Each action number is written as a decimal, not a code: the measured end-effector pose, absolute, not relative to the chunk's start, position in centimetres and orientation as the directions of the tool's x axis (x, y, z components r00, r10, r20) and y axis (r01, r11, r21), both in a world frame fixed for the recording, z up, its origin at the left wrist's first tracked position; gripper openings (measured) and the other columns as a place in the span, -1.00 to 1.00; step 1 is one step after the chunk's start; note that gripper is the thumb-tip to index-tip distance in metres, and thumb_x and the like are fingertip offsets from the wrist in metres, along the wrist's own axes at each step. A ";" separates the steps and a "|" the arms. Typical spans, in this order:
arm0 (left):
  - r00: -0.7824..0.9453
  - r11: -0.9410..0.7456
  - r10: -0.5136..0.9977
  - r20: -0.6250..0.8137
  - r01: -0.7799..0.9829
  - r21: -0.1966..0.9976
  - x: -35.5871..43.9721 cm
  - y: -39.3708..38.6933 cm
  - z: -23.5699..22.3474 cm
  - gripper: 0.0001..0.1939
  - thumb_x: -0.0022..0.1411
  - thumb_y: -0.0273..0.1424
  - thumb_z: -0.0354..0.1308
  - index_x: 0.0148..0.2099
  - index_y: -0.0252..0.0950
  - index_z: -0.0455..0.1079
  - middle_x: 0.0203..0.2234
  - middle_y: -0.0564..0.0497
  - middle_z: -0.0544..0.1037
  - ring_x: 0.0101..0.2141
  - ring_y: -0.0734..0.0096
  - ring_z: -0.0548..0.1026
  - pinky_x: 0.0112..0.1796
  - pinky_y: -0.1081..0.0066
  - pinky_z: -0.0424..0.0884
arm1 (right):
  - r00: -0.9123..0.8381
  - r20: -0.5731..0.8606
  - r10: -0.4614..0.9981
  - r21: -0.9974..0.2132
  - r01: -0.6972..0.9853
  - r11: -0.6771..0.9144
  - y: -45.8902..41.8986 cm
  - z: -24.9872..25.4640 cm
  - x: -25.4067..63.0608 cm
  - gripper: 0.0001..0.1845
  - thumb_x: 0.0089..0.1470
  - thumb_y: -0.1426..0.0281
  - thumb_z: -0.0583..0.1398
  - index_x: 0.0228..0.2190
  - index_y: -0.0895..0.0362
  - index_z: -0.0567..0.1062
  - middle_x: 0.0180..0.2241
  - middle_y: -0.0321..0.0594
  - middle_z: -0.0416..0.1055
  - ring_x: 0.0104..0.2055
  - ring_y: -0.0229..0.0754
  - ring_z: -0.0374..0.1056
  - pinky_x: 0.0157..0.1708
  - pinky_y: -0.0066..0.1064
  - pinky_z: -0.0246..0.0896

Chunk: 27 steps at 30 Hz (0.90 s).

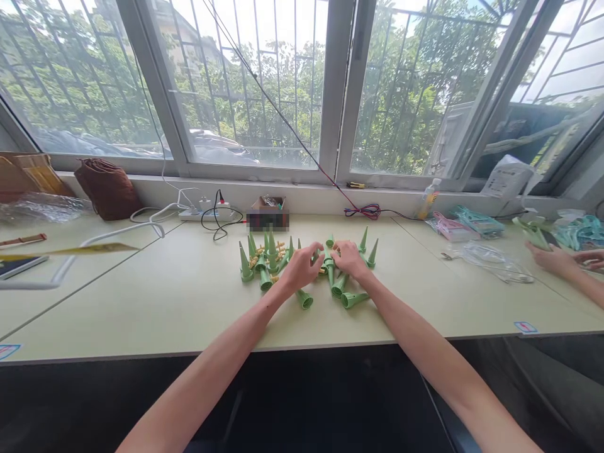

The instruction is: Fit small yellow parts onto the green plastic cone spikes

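Curled over the middle of a group of green plastic cones, my left hand (304, 265) has its finger and thumb around a bit of green, apparently a cone. Close beside it, my right hand (350, 258) grips a green cone (328, 263) with its fingertips. On the left, several cones stand point up, such as this upright cone (244, 263). Hollow ends face me on a lying cone (304, 299) and on another lying cone (353, 299) below my right hand. Small yellowish pieces (255, 260) lie among the cones at the left.
Behind the cones stand a small box (268, 217) and a white power strip (207, 212) with cables. A white tube (61, 272) crosses the left side. At right are a bottle (428, 198), clear plastic bags (491, 259) and another person's hands (557, 257). The table edge (325, 347) runs nearest me.
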<state>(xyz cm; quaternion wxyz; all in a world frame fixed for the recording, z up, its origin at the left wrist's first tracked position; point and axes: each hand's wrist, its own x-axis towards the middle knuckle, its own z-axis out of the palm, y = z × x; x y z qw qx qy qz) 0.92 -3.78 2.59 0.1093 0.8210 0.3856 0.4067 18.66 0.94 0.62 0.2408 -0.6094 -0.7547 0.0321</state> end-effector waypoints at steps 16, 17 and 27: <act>0.370 -0.674 0.727 0.578 0.545 0.499 0.9 -3.8 2.5 -0.83 0.28 -0.37 0.01 -0.12 -0.27 0.34 -0.71 0.22 0.21 -0.68 0.58 0.16 -0.53 0.53 0.11 | -0.109 0.351 0.930 -0.305 0.926 0.223 -0.2 1.5 18.1 -0.82 0.14 0.40 0.14 -0.20 0.15 0.46 -0.17 -0.11 0.47 -0.08 -0.12 0.33 -0.12 -0.36 0.07; 0.369 -0.674 0.727 0.579 0.546 0.498 0.9 -3.8 2.5 -0.84 0.27 -0.37 0.01 -0.13 -0.27 0.34 -0.71 0.22 0.21 -0.68 0.58 0.16 -0.53 0.53 0.10 | -0.115 0.355 0.928 -0.304 0.925 0.230 -0.3 1.6 18.0 -0.82 0.14 0.41 0.13 -0.21 0.15 0.46 -0.18 -0.12 0.48 -0.08 -0.12 0.33 -0.12 -0.37 0.07; 0.369 -0.663 0.737 0.566 0.559 0.498 0.9 -3.8 2.6 -0.83 0.28 -0.34 0.02 -0.13 -0.27 0.33 -0.71 0.22 0.20 -0.68 0.59 0.14 -0.53 0.53 0.10 | -0.138 0.341 0.930 -0.289 0.926 0.243 -0.7 2.0 18.1 -0.84 0.15 0.43 0.13 -0.22 0.13 0.48 -0.22 -0.14 0.51 -0.15 -0.15 0.35 -0.19 -0.40 0.07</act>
